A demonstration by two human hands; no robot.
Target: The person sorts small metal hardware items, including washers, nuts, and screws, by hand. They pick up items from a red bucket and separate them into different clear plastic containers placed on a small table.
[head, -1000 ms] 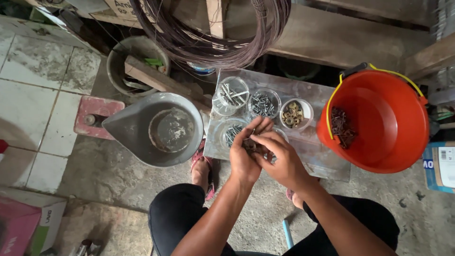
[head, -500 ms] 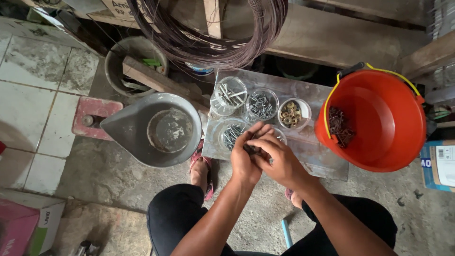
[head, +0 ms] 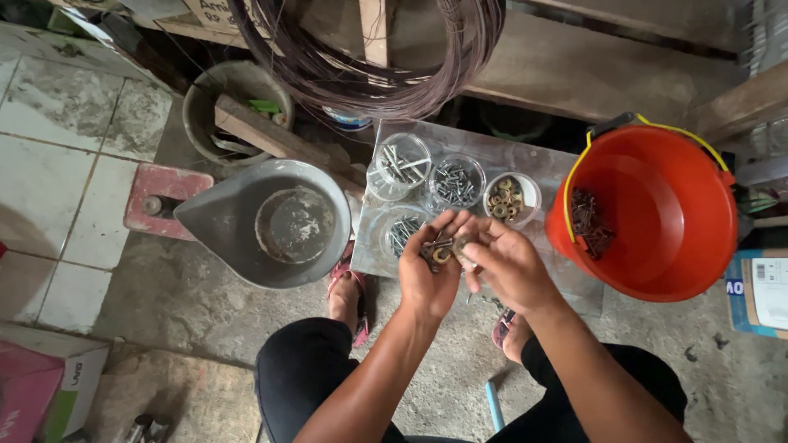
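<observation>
My cupped left hand (head: 428, 275) cradles a heap of mixed washers and screws (head: 442, 248) above the clear sorting cups (head: 454, 182) while my right hand (head: 505, 261) pinches one piece; a tilted palm could spill them onto the concrete floor (head: 205, 316).

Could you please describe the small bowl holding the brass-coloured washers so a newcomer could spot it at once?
Find the orange bucket; left of it lies a metal sheet carrying clear bowls. The washer bowl is nearest the bucket, the only one with yellowish rings, not grey screws.
</observation>
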